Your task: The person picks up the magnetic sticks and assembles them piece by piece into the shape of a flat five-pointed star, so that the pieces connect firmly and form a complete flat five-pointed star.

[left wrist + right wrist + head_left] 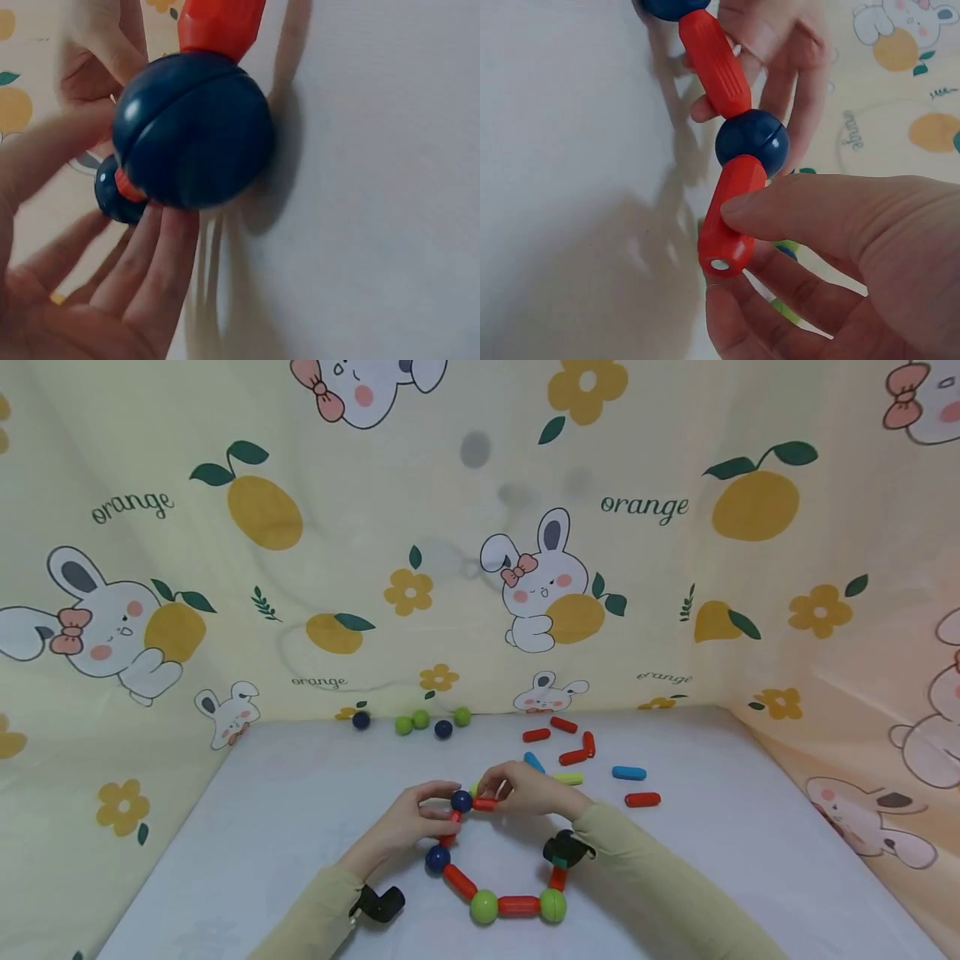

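A curved chain of red rods and balls lies on the white table in the head view. My left hand (397,827) grips the red rod (716,64) between two navy balls, its fingers around the upper navy ball (461,801). From that ball sticks out another red rod (484,805), pinched by the thumb and fingers of my right hand (528,787); its free end shows a silvery tip in the right wrist view. The lower navy ball (438,859) joins a red rod (460,882), then a green ball (483,907), a red rod (519,907) and a second green ball (553,905).
Beyond my right hand lie several loose red rods (573,757), blue rods (629,772) and a yellow-green rod (568,778). Navy balls (443,729) and green balls (421,719) sit along the back edge, before a patterned curtain (450,527). My right wrist camera (567,849) overlaps the chain's right end.
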Motion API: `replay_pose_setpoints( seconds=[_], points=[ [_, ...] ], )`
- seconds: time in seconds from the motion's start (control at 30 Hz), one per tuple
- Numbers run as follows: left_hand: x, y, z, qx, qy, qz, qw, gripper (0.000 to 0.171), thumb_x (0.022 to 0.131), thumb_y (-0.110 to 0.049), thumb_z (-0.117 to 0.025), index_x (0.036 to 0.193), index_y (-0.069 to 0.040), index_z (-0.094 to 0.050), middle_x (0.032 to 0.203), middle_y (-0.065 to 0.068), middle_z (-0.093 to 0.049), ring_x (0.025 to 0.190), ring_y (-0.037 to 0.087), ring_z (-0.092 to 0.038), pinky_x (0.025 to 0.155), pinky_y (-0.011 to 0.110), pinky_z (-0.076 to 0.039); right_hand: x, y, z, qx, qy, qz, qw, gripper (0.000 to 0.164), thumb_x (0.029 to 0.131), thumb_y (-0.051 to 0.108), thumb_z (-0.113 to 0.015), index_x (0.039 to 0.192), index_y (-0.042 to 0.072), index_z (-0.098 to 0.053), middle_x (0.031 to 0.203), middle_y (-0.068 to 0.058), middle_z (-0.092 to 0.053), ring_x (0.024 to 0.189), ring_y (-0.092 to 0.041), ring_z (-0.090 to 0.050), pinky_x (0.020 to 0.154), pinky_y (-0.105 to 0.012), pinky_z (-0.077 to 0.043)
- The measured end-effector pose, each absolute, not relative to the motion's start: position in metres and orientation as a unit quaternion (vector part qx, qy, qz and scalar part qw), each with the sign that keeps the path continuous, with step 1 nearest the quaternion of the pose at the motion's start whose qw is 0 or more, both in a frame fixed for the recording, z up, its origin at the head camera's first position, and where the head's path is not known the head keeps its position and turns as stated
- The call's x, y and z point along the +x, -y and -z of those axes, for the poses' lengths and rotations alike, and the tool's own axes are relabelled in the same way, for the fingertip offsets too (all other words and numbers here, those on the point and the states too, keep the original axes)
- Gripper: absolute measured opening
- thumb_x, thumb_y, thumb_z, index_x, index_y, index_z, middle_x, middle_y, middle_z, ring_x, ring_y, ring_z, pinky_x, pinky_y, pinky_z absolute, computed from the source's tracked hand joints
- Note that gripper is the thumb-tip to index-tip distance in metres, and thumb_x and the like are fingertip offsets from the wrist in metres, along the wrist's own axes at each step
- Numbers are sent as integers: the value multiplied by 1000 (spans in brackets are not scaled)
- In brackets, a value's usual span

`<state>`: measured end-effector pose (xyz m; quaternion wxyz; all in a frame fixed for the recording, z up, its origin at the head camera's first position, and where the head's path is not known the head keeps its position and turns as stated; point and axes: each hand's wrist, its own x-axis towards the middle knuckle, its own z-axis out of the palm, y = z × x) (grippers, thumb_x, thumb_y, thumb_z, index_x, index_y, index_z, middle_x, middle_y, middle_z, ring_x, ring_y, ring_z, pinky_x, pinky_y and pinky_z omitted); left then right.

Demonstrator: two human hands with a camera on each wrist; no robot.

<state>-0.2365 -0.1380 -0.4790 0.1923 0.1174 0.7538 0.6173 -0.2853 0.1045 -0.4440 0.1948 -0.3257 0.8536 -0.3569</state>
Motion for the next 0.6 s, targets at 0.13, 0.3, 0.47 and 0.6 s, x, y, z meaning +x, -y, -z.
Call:
replay_pose_setpoints(
  seconds=[0.13,0.3,0.47,0.6],
  points=[
    [-241,129,477,97,-794,-578,163,50,85,-24,-74,129,-7,-58,118,10,-59,87,19,-64,75,33,-56,-280,-106,442,-321,-853,366,190,25,86,2,-69,110,8,-67,93,0,-63,88,-18,-59,79,-31,-52],
    [-245,122,477,101,-816,-552,142,37,84,-23,-75,117,-8,-67,105,6,-63,86,19,-59,71,32,-56,-272,-118,440,-330,-840,391,179,25,89,6,-67,114,4,-64,99,-4,-65,90,-20,-61,81,-32,-53],
    [-245,120,478,107,-824,-540,133,35,84,-23,-75,116,-10,-68,105,4,-63,90,20,-57,72,31,-55,-264,-150,435,-311,-853,393,142,27,91,13,-66,116,3,-63,99,-3,-65,90,-18,-61,81,-32,-53],
    [-243,121,479,105,-828,-536,126,33,85,-23,-74,116,-13,-68,106,3,-62,90,19,-57,73,31,-54,-251,-181,435,-259,-874,393,122,25,91,12,-66,114,3,-63,99,-2,-64,89,-19,-60,79,-30,-53]
  ],
)
